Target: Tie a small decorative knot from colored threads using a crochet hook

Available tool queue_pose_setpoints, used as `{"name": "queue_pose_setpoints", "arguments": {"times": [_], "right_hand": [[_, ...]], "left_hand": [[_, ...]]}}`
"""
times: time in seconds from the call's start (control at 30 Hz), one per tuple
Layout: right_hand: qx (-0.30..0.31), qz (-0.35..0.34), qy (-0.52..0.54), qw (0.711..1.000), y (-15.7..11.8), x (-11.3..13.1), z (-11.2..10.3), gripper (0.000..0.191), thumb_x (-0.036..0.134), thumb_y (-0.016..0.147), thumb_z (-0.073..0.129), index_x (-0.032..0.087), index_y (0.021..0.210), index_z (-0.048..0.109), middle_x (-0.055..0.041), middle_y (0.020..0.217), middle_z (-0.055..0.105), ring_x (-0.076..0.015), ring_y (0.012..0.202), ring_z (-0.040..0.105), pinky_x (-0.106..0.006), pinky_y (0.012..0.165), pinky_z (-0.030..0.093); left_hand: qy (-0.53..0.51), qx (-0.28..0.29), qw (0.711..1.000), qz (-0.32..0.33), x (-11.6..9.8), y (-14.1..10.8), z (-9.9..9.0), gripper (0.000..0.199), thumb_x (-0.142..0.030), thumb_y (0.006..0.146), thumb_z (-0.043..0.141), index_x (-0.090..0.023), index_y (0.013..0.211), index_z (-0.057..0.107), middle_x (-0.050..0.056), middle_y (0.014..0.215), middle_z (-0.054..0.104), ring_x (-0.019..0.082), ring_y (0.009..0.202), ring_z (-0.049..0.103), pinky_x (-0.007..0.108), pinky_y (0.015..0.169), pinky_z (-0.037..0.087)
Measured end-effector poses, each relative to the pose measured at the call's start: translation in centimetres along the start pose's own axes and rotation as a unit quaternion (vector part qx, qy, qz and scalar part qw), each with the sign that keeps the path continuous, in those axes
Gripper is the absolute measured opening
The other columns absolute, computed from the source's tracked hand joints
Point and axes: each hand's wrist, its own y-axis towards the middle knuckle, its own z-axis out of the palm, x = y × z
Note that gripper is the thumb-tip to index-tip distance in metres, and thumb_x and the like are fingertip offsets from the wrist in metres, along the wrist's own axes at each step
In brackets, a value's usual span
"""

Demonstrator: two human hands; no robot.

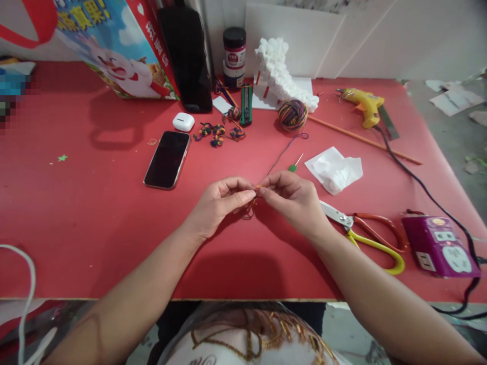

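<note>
My left hand [227, 202] and my right hand [291, 200] meet fingertip to fingertip above the red table. Both pinch a small piece of multicoloured yarn [257, 189], mostly hidden by the fingers. A loose loop of it hangs below the left fingers. From the pinch a strand runs up and right toward a striped ball of yarn [292, 115]. Just beyond my right hand lies a green-handled hook or needle [292, 168]. Scissors [344, 219] with one red and one yellow handle lie partly under my right wrist.
Small knotted yarn pieces [217, 133], a phone [167, 159] and a white earbud case [183, 121] lie beyond my left hand. A crumpled tissue [336, 170], a yellow glue gun [363, 105], its black cord and a purple power socket [437, 246] occupy the right. A green cutter [246, 105] lies behind.
</note>
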Motion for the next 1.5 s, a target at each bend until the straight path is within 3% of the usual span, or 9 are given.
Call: {"name": "queue_pose_setpoints", "arguments": {"times": [0.33, 0.47, 0.6, 0.73, 0.87, 0.97, 1.13, 1.37, 1.5], "right_hand": [[0.003, -0.058, -0.095, 0.994, -0.6, -0.1, 0.2, 0.001, 0.021, 0.085, 0.071, 0.022, 0.085, 0.07, 0.0034, 0.065, 0.06, -0.0119, 0.057, 0.052, -0.027, 0.054, 0.037], [0.004, -0.109, -0.15, 0.983, -0.6, -0.2, 0.1, 0.005, 0.018, 0.085, 0.069, 0.023, 0.086, 0.07, 0.0021, 0.067, 0.062, -0.0133, 0.058, 0.054, -0.029, 0.057, 0.04], [-0.012, -0.159, -0.196, 0.968, -0.7, -0.1, 0.2, 0.01, 0.015, 0.083, 0.07, 0.025, 0.082, 0.069, -0.0003, 0.072, 0.065, -0.0152, 0.062, 0.056, -0.031, 0.062, 0.043], [-0.008, -0.119, -0.128, 0.985, -0.6, 0.3, 0.1, 0.005, 0.022, 0.089, 0.072, 0.025, 0.09, 0.068, 0.0018, 0.07, 0.061, -0.0142, 0.059, 0.053, -0.031, 0.058, 0.041], [-0.026, -0.055, -0.022, 0.998, -0.5, 0.7, -0.1, 0.017, 0.028, 0.09, 0.075, 0.025, 0.105, 0.069, 0.0026, 0.075, 0.061, -0.013, 0.057, 0.051, -0.031, 0.056, 0.04], [-0.025, -0.032, 0.007, 0.999, -0.4, 1.0, -0.1, 0.02, 0.027, 0.089, 0.074, 0.025, 0.108, 0.069, 0.0006, 0.087, 0.064, -0.0113, 0.057, 0.051, -0.031, 0.054, 0.042], [0.036, -0.005, 0.04, 0.999, -0.6, 0.8, 0.1, 0.026, 0.028, 0.088, 0.076, 0.024, 0.112, 0.065, -0.0052, 0.112, 0.072, -0.0111, 0.063, 0.061, -0.029, 0.052, 0.049], [0.06, -0.041, -0.033, 0.997, -0.5, -1.2, 0.3, 0.039, 0.047, 0.089, 0.084, 0.023, 0.11, 0.062, 0.0005, 0.087, 0.073, -0.0101, 0.051, 0.058, -0.027, 0.047, 0.045], [0.028, -0.098, -0.094, 0.99, -0.6, -1.0, 0.3, 0.013, 0.033, 0.1, 0.07, 0.022, 0.095, 0.064, 0.0038, 0.071, 0.068, -0.009, 0.049, 0.055, -0.026, 0.051, 0.043]], "left_hand": [[0.049, -0.023, 0.997, 0.058, 0.4, 0.2, 0.1, 0.027, -0.034, 0.075, 0.093, -0.019, 0.085, 0.072, 0.0, 0.076, 0.069, 0.014, 0.065, 0.066, 0.028, 0.062, 0.059], [0.052, -0.02, 0.996, 0.072, 0.2, 0.2, 0.0, 0.02, -0.027, 0.073, 0.09, -0.02, 0.079, 0.073, 0.0, 0.079, 0.067, 0.012, 0.064, 0.062, 0.027, 0.059, 0.056], [0.007, -0.028, 1.0, 0.01, 0.2, 0.3, -0.1, 0.017, -0.025, 0.07, 0.089, -0.02, 0.074, 0.073, 0.0, 0.082, 0.067, 0.006, 0.053, 0.045, 0.023, 0.049, 0.04], [-0.063, -0.05, 0.996, -0.05, 0.0, 0.5, -0.2, 0.027, -0.027, 0.062, 0.097, -0.019, 0.074, 0.074, 0.0, 0.078, 0.066, 0.008, 0.061, 0.052, 0.02, 0.051, 0.036], [-0.134, -0.057, 0.989, -0.04, -0.2, 0.8, -0.5, 0.034, -0.025, 0.059, 0.102, -0.017, 0.075, 0.073, 0.0, 0.078, 0.068, 0.006, 0.06, 0.049, 0.019, 0.049, 0.033], [-0.158, -0.039, 0.986, -0.035, -0.3, 0.9, -0.8, 0.033, -0.024, 0.061, 0.102, -0.017, 0.077, 0.074, 0.0, 0.08, 0.069, 0.006, 0.061, 0.05, 0.019, 0.049, 0.035], [-0.179, -0.037, 0.981, -0.057, 0.0, 1.0, -1.2, 0.025, -0.022, 0.069, 0.099, -0.017, 0.081, 0.078, 0.001, 0.08, 0.071, 0.007, 0.066, 0.059, 0.018, 0.055, 0.047], [-0.199, -0.02, 0.978, -0.06, 0.0, 0.9, -0.8, 0.012, -0.014, 0.079, 0.09, -0.013, 0.082, 0.078, 0.002, 0.077, 0.072, 0.009, 0.063, 0.064, 0.02, 0.058, 0.056], [-0.215, -0.016, 0.975, -0.052, 0.1, 0.8, -0.5, 0.021, -0.013, 0.071, 0.096, -0.011, 0.08, 0.077, 0.001, 0.075, 0.073, 0.007, 0.059, 0.062, 0.016, 0.051, 0.048]]}}
